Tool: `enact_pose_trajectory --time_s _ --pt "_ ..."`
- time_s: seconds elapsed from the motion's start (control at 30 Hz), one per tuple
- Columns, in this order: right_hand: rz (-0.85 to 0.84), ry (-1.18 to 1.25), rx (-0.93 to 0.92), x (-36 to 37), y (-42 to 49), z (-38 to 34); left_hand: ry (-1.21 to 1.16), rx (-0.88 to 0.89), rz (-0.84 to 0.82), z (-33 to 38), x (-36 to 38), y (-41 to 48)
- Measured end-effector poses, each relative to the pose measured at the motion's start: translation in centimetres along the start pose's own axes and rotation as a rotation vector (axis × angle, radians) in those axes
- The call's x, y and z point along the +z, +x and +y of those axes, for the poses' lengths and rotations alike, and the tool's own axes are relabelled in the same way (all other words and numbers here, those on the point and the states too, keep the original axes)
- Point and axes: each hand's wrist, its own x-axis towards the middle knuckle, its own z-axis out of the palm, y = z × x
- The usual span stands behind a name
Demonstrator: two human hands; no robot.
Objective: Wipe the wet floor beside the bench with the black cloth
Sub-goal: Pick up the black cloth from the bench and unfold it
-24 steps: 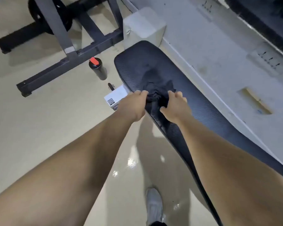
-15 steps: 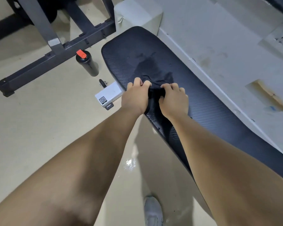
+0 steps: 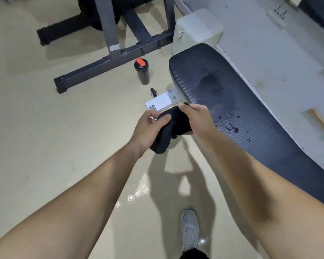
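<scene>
Both hands hold the black cloth [image 3: 168, 129] in the air, clear of the bench [image 3: 251, 113] and just off its near left edge. The left hand [image 3: 148, 128] is closed around the lower, bunched part of the cloth, thumb pressed across the top of the fabric, with a loose end hanging below the wrist. The right hand [image 3: 196, 120] grips the upper end of the cloth, fingers curled over it and knuckles toward the bench. The two hands are close together, the cloth stretched between them.

The bench is a dark, ribbed pad running from its rounded far end toward the lower right. On its surface, just beyond the right hand, lie scattered water drops [image 3: 232, 128] and a duller damp smear farther toward the rounded end. Under the bench's far end a white bracket [image 3: 160, 102] with a printed code label sticks out to the left.

The floor [image 3: 45, 146] is pale beige. Left of the bench, below the hands, a shiny wet patch [image 3: 137, 195] catches the light, and another glint sits beside the grey shoe [image 3: 190, 228] at the bottom of the view. Farther from the bench's rounded end, a black bottle [image 3: 142, 71] with a red-orange cap stands upright on the floor, close to the dark metal frame [image 3: 110, 60] of another machine. A pale block [image 3: 196, 28] sits just behind the bench's far end.
</scene>
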Motion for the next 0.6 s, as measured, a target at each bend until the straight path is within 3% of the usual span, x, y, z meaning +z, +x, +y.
enact_pose_trajectory --time_s 0.2,0.33,0.43,0.5,0.6 --pt "-0.281 -0.087 0.108 9.6 -4.7 0.5 0.116 -0.02 0.107 -5.2 -10.5 -6.9" --pt "-0.351 -0.084 0.196 16.7 -8.0 3.3 0.229 0.024 0.236 -10.9 -17.3 -10.0" --pt "-0.383 -0.235 0.199 21.7 -10.4 6.3 0.144 -0.006 0.293 -15.9 -21.2 -12.4" --pt "-0.382 -0.391 0.144 24.2 -11.7 8.7 0.062 -0.088 0.318 -19.4 -23.7 -14.0" --pt "-0.389 -0.557 0.066 26.8 -13.4 13.6 -0.036 -0.318 0.201 -25.0 -26.5 -16.3"
